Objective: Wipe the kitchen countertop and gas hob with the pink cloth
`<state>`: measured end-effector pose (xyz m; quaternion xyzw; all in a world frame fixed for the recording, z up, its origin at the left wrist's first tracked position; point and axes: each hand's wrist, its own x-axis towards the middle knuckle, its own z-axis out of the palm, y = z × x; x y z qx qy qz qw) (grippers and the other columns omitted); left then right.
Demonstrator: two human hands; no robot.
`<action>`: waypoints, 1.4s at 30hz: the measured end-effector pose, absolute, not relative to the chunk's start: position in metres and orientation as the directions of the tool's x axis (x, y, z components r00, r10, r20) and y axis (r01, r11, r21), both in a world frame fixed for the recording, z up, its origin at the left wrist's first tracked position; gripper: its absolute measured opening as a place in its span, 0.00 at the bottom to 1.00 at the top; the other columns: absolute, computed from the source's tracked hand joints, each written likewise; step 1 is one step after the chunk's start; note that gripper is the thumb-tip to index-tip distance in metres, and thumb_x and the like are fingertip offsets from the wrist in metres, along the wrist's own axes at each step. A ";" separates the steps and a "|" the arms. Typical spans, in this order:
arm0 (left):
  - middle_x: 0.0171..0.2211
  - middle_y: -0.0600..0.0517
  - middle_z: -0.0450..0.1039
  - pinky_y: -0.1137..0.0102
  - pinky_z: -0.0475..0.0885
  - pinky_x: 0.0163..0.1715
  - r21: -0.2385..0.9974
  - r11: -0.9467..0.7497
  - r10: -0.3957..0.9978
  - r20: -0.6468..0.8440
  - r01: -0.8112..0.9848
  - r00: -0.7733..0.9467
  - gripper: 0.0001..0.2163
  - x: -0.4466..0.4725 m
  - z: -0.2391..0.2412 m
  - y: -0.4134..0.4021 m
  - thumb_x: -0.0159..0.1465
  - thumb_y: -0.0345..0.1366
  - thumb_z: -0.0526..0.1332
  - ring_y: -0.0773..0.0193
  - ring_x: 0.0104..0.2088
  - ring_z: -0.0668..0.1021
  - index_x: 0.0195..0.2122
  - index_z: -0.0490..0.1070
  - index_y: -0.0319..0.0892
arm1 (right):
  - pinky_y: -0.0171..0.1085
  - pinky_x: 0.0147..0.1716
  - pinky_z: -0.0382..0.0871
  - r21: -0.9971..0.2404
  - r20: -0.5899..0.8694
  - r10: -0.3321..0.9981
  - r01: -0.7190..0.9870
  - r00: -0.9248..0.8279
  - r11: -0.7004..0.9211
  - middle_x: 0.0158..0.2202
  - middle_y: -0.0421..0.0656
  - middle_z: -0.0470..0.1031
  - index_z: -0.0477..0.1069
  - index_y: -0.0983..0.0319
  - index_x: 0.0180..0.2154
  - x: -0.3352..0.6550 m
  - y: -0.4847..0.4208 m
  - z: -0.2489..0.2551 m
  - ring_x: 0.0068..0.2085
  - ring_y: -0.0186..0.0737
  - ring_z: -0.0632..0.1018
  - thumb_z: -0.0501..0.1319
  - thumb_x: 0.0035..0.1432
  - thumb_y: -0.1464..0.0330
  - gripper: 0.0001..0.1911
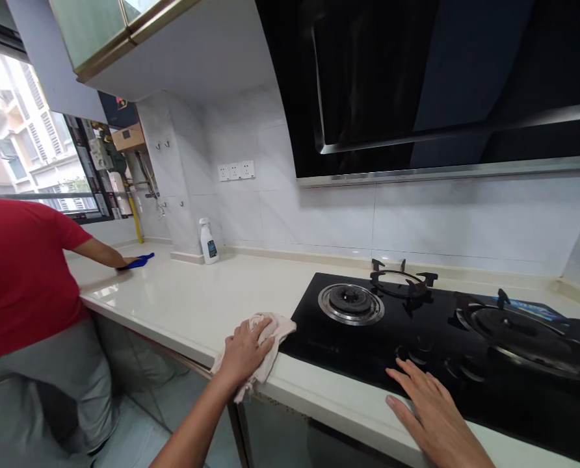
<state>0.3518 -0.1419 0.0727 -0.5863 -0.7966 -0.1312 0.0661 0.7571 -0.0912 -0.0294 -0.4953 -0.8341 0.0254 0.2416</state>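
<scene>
My left hand (245, 350) presses a pale pinkish cloth (281, 327) against the front of the cream counter (192, 292), just left of the stove. Part of the cloth hangs over the counter's edge. With fingers spread, my right hand (434, 413) rests by the front edge of the black gas stove (363, 354), its fingertips close to the control knobs (417, 354). Nothing is in that hand. The left burner (351, 302) has no pan support over it; a black pan support (402, 286) sits behind it on the stove. The right burner (519, 331) has its support around it.
At the left, a person in a red shirt (21, 273) reaches across the counter with a blue cloth (138, 261). A white spray bottle (208, 242) stands against the wall. Overhead are a black range hood (368, 84) and a wall cabinet (90, 32).
</scene>
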 end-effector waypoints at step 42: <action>0.59 0.37 0.74 0.55 0.69 0.57 0.296 -0.039 0.989 0.147 0.954 -0.005 0.32 0.454 0.096 -0.022 0.64 0.54 0.57 0.43 0.59 0.77 0.65 0.61 0.41 | 0.56 0.70 0.52 -0.297 0.375 0.850 0.820 -0.371 0.489 0.69 0.48 0.65 0.71 0.56 0.62 0.744 -0.101 -0.004 0.71 0.51 0.62 0.50 0.69 0.51 0.28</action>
